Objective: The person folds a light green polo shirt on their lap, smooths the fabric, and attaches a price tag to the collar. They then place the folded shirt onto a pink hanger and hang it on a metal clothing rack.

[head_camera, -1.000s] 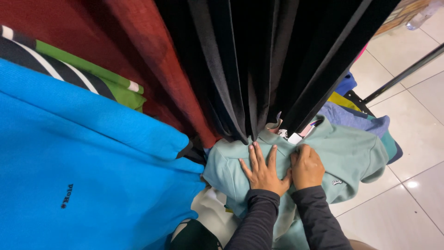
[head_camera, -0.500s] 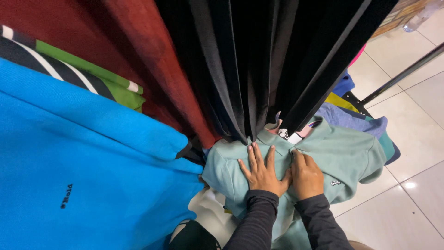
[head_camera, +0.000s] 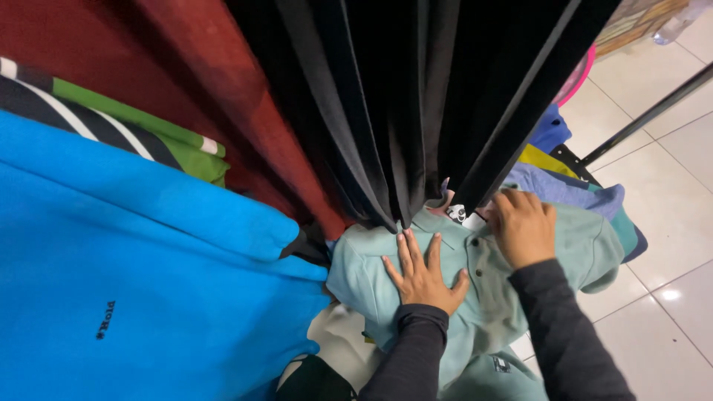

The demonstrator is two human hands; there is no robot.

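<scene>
I see my left hand (head_camera: pixel 423 276) lying flat, fingers (head_camera: pixel 407 252) spread and released, on the chest of a pale green cotton polo shirt (head_camera: pixel 483 297), which hangs below black hanging garments (head_camera: pixel 416 96). My right hand (head_camera: pixel 523 226) rests curled at its collar; I cannot tell whether it pinches fabric. A bright blue fleece top (head_camera: pixel 134 282) hangs alongside.

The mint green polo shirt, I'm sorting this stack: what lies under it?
Under the mint green polo shirt peek a lavender-blue garment, a yellow one and a cream piece. The left hand and right hand press on it; anything deeper is covered.
</scene>
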